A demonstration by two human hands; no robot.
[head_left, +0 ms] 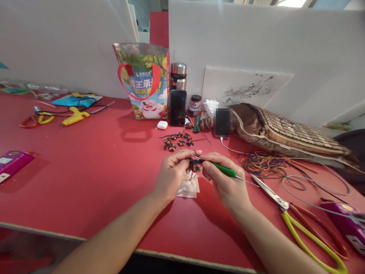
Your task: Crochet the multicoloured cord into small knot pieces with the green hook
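Note:
Between my two hands is a small multicoloured crochet piece (196,166), dark with orange and purple strands. My left hand (174,171) pinches it from the left side. A crochet hook (224,169) with a green handle lies in the closed fingers of my right hand (228,182); its metal tip reaches toward the top of the piece near my left fingertips. Beneath the hands lies a crumpled white tissue (189,188) on the red table. Just beyond, several small crocheted pieces (172,147) in the same colours sit in a loose cluster.
Large scissors (282,205) lie right of my right hand, near tangled yarn (262,163) and a white cable (285,184). A tote bag (149,83), a phone (177,107), a thermos (179,72) and a brown bag (285,129) stand behind. A yellow glue gun (74,116) lies left.

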